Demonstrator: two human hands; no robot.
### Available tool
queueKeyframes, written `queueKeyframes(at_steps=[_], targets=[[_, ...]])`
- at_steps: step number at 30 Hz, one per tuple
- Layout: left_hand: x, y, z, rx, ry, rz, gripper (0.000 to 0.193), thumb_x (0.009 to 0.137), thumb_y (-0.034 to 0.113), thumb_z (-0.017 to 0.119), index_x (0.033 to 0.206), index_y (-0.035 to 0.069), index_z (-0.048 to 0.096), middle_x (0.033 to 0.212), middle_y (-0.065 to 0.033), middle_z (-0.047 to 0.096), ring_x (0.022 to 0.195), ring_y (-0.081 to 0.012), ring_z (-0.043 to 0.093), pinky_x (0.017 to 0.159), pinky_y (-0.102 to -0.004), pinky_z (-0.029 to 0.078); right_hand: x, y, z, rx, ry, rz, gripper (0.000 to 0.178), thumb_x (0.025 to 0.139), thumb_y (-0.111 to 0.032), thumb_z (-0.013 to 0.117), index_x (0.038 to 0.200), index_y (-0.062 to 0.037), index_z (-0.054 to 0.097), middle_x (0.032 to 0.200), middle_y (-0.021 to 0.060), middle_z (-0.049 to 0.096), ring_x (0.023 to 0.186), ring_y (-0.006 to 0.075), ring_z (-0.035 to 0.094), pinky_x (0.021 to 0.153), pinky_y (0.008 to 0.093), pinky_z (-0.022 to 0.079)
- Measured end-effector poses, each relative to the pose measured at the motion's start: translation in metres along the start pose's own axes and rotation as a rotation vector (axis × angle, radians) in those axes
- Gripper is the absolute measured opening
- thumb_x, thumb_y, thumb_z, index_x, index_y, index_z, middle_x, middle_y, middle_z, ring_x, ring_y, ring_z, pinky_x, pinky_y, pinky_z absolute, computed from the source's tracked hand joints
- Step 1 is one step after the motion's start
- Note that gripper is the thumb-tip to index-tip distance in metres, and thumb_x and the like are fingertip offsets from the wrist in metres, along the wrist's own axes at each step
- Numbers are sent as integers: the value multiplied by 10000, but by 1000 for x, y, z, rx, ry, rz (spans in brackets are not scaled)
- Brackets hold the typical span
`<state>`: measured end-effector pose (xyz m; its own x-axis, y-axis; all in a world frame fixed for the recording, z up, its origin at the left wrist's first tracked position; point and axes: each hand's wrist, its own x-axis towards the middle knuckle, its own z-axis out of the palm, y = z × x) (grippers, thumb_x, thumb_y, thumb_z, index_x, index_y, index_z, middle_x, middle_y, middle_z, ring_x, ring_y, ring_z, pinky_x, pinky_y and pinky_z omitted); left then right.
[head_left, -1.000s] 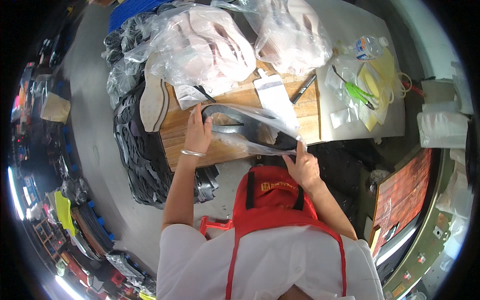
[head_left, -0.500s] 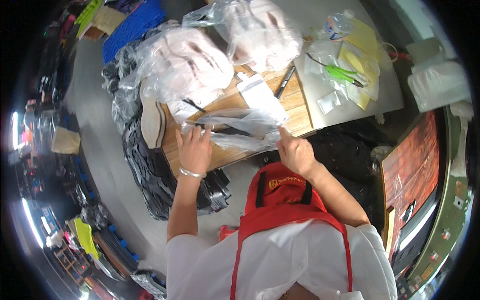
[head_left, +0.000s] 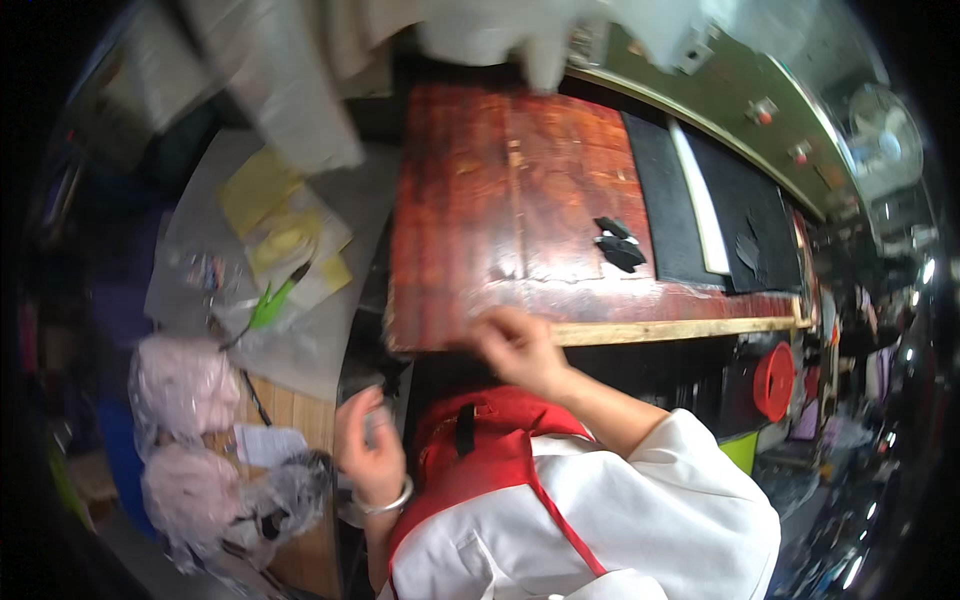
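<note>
Table [head_left: 470, 190] with a glossy red top fills the middle. Along the left runs a wooden table [head_left: 305, 555], lower. Black sheets [head_left: 665, 200] lie flat toward the red table's right end, perhaps so they won't crease. Pale pink bundles [head_left: 185, 385] sit in clear plastic near the wooden table's left side, probably wrapped against dirt. A crumpled clear bag [head_left: 290, 495] with something dark inside rests by that table's right edge, seemingly kept within reach. Just past that edge, the left hand [head_left: 370, 445] has its fingers loosely parted, with nothing visible in it. At the red table's near left corner, the right hand [head_left: 520, 350] has curled fingers (blur hides whether they hold anything). A white card [head_left: 268, 445] lies beside the bag; small black pieces [head_left: 620, 247] lie in a loose cluster left of the sheets.
</note>
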<state>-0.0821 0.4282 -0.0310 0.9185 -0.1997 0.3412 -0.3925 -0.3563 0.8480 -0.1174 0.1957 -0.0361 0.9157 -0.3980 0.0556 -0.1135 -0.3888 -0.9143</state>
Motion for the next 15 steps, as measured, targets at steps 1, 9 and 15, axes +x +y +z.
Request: queueKeyframes(at_steps=[1, 9, 15], targets=[[13, 11, 32, -11, -132, 68, 234, 867, -29, 592, 1100, -29, 618, 994, -148, 655, 889, -258, 645, 806, -332, 513, 10, 20, -39, -228, 249, -86, 95, 856, -43, 638, 943, -14, 660, 766, 54, 642, 715, 113, 607, 655, 268, 506], [103, 68, 278, 45, -752, 596, 640, 747, 118, 744, 1317, 16, 470, 1276, -181, 508, 1166, -347, 486, 993, -436, 401, 44, 121, -220, -672, 303, -15, 962, 582, -214, 881, 1346, 85, 379, 1250, 243, 508, 1183, 401, 462, 1008, 419, 398], [143, 92, 358, 336, -1113, 597, 743, 633, 147, 831, 1271, 10, 475, 1220, -178, 499, 1178, -367, 464, 1002, -456, 392, 66, 112, -231, -574, 61, 69, 774, 583, -168, 865, 1224, 46, 487, 1099, 250, 557, 1035, 407, 549, 892, 425, 471]])
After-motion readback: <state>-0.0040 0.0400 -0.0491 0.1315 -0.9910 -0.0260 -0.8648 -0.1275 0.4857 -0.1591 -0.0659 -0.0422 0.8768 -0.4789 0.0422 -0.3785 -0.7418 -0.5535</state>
